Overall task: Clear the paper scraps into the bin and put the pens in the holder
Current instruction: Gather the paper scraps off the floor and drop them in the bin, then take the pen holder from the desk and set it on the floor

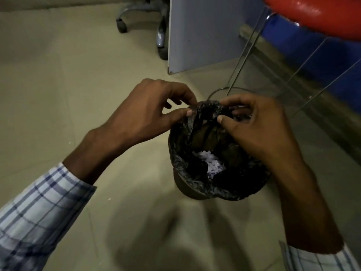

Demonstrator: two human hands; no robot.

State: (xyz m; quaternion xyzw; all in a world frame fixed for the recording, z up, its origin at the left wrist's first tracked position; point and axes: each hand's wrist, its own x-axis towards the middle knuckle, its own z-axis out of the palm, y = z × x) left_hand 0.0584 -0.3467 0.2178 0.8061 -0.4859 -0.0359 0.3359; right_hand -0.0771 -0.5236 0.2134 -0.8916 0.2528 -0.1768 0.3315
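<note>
Pale paper scraps (212,165), torn small and crumpled, lie at the bottom of a small round dark bin (187,189) that stands on the beige floor (58,94). The bin is lined with a thin black plastic bag (181,133). Its edge is folded over the near rim, but at the far side it is lifted and gathered.

That gathered edge is pinched by both hands. It is gripped between thumb and forefinger by the left hand (144,112), and in the same way, just beside, by the right hand (259,126). The other fingers (252,105) are loosely curled, and nothing else is held.

The bag is judged to be held this way either to open its mouth wide for the scraps or to draw it back over the rim; which of the two cannot be told. A few pale specks (109,198) on the floor to the left of the bin may be stray scraps, though they are too small to be sure of.

No pens and no holder are in view, so that part of the task cannot be judged.

Beyond the bin, a grey-blue upright panel (205,36), the castors of a wheeled chair (122,25) and a glossy red seat (312,14) are seen.
</note>
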